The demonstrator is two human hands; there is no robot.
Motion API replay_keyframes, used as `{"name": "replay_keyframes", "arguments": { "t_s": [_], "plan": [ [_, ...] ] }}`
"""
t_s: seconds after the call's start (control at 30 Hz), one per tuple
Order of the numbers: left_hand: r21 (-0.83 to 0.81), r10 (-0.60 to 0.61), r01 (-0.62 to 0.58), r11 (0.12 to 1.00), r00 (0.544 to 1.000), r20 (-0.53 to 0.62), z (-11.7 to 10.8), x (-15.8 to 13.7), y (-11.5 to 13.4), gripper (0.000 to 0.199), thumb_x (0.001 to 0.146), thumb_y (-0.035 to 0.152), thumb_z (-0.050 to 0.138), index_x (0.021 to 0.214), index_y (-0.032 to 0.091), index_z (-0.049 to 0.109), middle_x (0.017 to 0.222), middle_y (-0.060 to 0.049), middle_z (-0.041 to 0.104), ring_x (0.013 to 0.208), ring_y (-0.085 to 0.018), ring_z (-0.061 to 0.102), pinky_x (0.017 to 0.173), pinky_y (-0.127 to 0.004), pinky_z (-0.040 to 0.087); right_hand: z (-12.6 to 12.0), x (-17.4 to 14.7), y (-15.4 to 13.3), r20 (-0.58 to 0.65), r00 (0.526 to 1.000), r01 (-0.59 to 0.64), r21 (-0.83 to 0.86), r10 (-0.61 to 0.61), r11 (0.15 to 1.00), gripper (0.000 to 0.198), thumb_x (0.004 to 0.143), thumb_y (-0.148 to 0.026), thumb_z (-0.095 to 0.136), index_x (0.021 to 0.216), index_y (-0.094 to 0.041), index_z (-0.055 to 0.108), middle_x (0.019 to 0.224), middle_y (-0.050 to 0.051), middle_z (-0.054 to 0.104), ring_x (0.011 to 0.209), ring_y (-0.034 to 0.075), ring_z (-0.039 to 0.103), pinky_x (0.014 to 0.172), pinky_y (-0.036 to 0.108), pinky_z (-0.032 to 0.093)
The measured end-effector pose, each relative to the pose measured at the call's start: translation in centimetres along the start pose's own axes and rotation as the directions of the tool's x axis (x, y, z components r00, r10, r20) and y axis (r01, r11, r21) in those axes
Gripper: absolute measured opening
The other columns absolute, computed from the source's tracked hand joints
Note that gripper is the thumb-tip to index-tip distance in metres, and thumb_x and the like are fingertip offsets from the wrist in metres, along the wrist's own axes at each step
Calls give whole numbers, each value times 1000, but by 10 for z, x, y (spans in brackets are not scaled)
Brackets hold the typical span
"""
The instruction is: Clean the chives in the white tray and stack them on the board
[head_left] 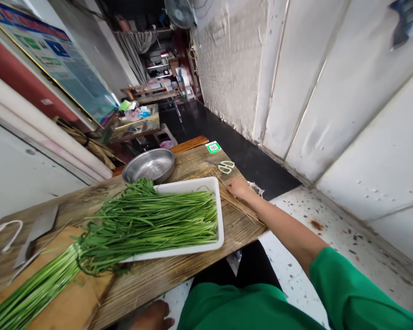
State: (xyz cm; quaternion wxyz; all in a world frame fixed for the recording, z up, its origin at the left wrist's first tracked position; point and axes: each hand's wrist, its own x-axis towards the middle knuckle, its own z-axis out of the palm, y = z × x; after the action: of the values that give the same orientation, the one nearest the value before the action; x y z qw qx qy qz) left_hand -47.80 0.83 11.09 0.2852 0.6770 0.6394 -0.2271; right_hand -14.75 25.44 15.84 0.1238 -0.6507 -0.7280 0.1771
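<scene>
My right hand (239,188) reaches over the table's right side, its fingers closed down on thin bamboo skewers (242,208). The skewers lie loosely along the right edge, beside a white plastic tray (220,220). Long green garlic chives (158,220) fill the tray, their pale ends toward my right hand. Low at the front edge, my left hand (154,316) hangs in shadow with loosely bent fingers apart; nothing shows in it. Scissors (225,167) with pale green handles lie just beyond my right hand.
A steel bowl (149,166) stands behind the tray. At the left, another chive bundle (37,284) rests on a wooden board (69,307), near a cleaver (37,231). A green QR card (213,147) lies at the table's far corner. A white wall (296,91) runs along the right.
</scene>
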Motion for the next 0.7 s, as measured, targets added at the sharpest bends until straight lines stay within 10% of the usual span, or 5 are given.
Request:
{"name": "replay_keyframes", "arguments": {
  "t_s": [0.2, 0.33, 0.47, 0.7],
  "plan": [
    [-36, 141, -159, 987, 942, -304, -76, -47, 31, 22, 74, 28, 39, 55, 18, 45, 56, 0, 53, 56, -13, 51, 55, -23, 36, -14, 10, -7, -220, 973, 93, 77, -74, 993, 30, 84, -25, 41, 74, -14, 67, 69, 6, 67, 67, 15, 60, 63, 20, 40],
    [-11, 230, -323, 946, 697, -679, -112, -63, 46, 31, 80, 31, 39, 52, 18, 36, 56, 0, 52, 55, -11, 48, 55, -21, 38, -35, -13, -17, -386, 917, 159, 125, -100, 979, 31, 88, -25, 33, 96, -16, 61, 90, 7, 65, 78, 15, 59, 70, 22, 39],
    [199, 419, -452, 869, 461, -782, -131, -44, 58, 17, 79, 31, 48, 84, 17, 56, 100, -8, 61, 97, -19, 52, 86, -31, 39, -43, -78, -30, -577, 807, 326, 256, -127, 910, 26, 86, -24, 34, 93, -16, 58, 90, 7, 62, 80, 17, 57, 71, 24, 39],
    [202, 461, -465, 862, 552, -695, -149, 21, 56, 31, 85, 31, 36, 94, 18, 63, 97, -6, 65, 91, -17, 58, 83, -28, 42, 17, -160, -52, -291, 956, 111, 476, 37, 872, 22, 74, -41, 53, 73, -19, 49, 53, -4, 50, 48, 11, 47, 49, 21, 33]
  ]
}}
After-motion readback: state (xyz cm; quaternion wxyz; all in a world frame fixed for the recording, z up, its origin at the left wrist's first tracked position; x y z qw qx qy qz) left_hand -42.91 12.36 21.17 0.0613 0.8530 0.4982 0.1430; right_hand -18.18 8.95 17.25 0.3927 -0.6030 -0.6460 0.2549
